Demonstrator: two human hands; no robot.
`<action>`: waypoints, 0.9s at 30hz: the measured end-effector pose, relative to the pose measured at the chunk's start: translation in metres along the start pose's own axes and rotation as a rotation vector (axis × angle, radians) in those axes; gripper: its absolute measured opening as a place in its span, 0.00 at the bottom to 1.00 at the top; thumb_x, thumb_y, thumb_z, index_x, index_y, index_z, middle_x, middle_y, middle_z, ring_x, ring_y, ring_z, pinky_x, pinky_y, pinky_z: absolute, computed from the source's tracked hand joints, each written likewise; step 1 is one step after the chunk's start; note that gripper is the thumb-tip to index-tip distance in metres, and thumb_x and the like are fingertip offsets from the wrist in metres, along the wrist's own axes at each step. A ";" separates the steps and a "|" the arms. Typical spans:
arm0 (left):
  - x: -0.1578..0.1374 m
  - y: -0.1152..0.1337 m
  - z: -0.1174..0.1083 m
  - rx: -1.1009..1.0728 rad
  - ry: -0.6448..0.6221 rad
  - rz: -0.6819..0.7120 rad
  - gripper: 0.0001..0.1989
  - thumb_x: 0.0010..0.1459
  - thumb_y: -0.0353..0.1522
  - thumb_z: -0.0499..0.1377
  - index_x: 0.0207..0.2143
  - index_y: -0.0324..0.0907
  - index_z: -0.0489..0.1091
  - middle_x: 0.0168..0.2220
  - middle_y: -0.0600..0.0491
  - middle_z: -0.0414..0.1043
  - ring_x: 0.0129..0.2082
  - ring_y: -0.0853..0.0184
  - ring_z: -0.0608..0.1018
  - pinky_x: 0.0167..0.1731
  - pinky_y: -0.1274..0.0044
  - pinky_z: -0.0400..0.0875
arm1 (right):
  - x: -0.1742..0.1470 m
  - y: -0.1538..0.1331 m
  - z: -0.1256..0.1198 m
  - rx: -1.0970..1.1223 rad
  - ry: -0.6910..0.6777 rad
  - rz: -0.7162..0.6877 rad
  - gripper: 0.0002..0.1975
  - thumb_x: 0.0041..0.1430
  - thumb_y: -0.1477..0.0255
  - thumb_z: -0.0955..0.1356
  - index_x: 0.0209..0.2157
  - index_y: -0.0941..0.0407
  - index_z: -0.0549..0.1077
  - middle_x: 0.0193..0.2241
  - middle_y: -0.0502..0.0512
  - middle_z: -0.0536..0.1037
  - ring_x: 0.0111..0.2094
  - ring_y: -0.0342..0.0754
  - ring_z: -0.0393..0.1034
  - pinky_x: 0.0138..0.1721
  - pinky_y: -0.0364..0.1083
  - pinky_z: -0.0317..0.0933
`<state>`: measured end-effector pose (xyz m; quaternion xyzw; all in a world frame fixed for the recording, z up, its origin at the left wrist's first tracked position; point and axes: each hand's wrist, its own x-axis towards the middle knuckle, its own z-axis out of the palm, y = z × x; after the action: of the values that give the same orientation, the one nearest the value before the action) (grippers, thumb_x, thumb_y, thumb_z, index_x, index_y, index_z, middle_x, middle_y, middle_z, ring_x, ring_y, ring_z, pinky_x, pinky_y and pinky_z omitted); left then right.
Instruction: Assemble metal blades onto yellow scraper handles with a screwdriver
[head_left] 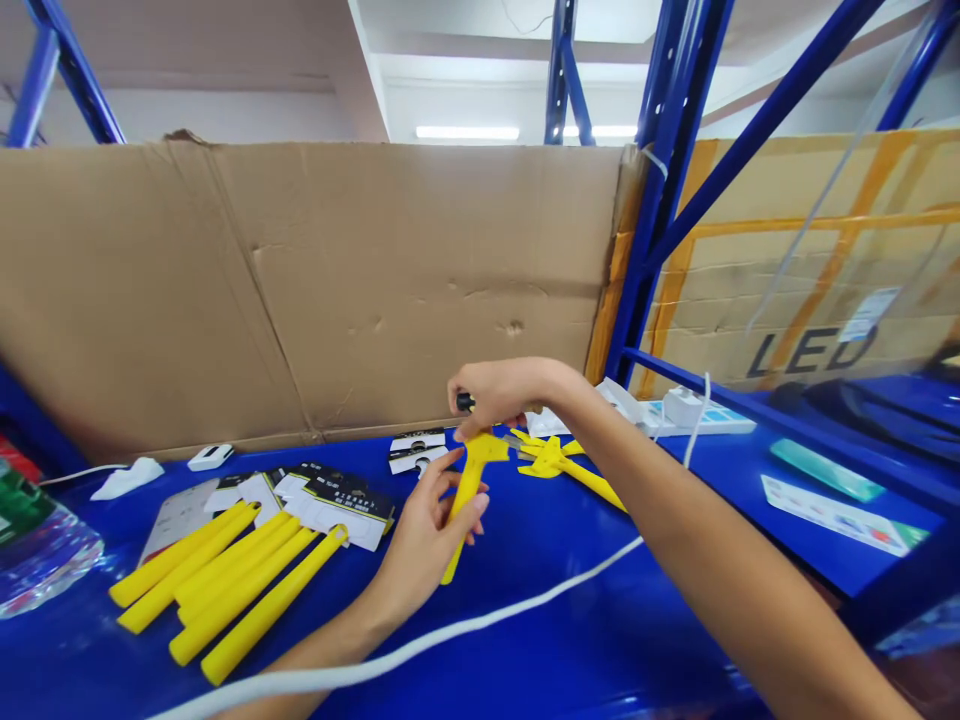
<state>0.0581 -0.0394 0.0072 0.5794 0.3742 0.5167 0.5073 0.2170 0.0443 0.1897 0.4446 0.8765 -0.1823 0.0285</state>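
Observation:
My left hand (431, 515) is closed around the handle of a yellow scraper (466, 487), held tilted above the blue table, its head up. Over that head, my right hand (495, 390) is bent downward and closed on what looks like a screwdriver (465, 402); only its black end shows, the rest being hidden by the fingers. More yellow scraper parts (551, 458) lie just right of the hands, partly behind my right forearm. On the left, several yellow handles (255, 585) lie side by side, their holed ends on black-and-white printed cards (337, 500).
A white cable (480, 625) crosses in front of my hands. A power strip (712, 418) stands at the back right, near a blue rack post (652, 230). Cardboard (420, 290) walls the back. A plastic bottle (45, 550) is at the left edge.

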 end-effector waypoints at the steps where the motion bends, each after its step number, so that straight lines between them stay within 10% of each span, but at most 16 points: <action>1: 0.000 0.004 -0.003 -0.025 0.028 0.014 0.32 0.63 0.47 0.70 0.62 0.43 0.64 0.45 0.48 0.77 0.26 0.71 0.76 0.23 0.78 0.73 | 0.000 0.000 -0.005 0.045 0.040 -0.038 0.21 0.65 0.57 0.75 0.49 0.59 0.77 0.27 0.51 0.80 0.18 0.40 0.65 0.21 0.42 0.59; 5: -0.002 0.017 -0.020 -0.200 0.067 -0.003 0.23 0.65 0.46 0.67 0.54 0.43 0.68 0.39 0.53 0.74 0.21 0.74 0.69 0.15 0.82 0.66 | 0.011 0.031 -0.012 0.133 0.230 -0.041 0.16 0.71 0.61 0.70 0.51 0.57 0.76 0.36 0.54 0.85 0.17 0.37 0.61 0.20 0.42 0.57; 18: -0.007 0.007 -0.015 -0.391 0.100 -0.268 0.26 0.56 0.51 0.73 0.41 0.43 0.67 0.29 0.58 0.74 0.14 0.75 0.67 0.09 0.83 0.62 | 0.105 0.146 0.062 -0.022 -0.169 0.299 0.30 0.38 0.56 0.85 0.41 0.57 0.81 0.22 0.48 0.73 0.26 0.47 0.69 0.30 0.46 0.66; 27: -0.025 -0.005 -0.017 -0.454 0.010 -0.470 0.21 0.62 0.49 0.69 0.37 0.42 0.69 0.27 0.56 0.72 0.12 0.75 0.66 0.09 0.82 0.62 | 0.114 0.169 0.075 0.021 -0.197 0.290 0.21 0.45 0.66 0.82 0.41 0.57 0.80 0.26 0.49 0.76 0.28 0.46 0.71 0.31 0.45 0.65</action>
<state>0.0376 -0.0585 -0.0044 0.3468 0.3755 0.4583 0.7271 0.2733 0.1968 0.0455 0.5466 0.7943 -0.2282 0.1353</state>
